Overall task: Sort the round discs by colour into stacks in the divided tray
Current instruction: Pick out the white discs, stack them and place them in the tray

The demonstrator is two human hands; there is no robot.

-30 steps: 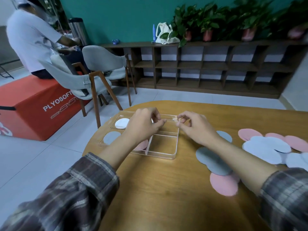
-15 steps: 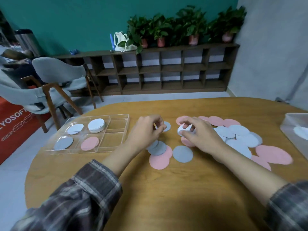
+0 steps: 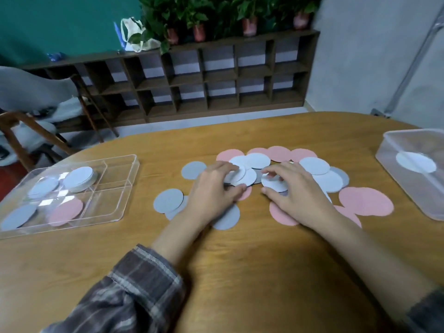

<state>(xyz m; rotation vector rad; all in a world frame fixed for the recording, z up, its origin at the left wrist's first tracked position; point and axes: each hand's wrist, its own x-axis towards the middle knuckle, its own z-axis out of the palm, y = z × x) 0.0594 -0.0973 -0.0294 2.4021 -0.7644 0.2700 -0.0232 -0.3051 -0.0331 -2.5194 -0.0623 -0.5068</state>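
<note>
Within the last second both hands left the divided tray (image 3: 131,179), which the view then swung to the left edge of the frame, and came to the loose discs (image 3: 314,165) spread over the middle of the table (image 3: 240,260). The left hand (image 3: 213,191) lay curled over the overlapping white discs (image 3: 247,177), fingers on top and thumb at their near edge, seemingly pinching them. The right hand (image 3: 298,195) was bent round a single white disc (image 3: 272,183) in the same way, thumb at its near rim. Whether either disc was already off the table could not be told. The tray held a white stack (image 3: 78,179) in an upper compartment, with a pink disc (image 3: 67,211) and a grey disc (image 3: 20,216) in lower ones. I judged a drop-off finished and the next white pick begun, with most discs unsorted.
</note>
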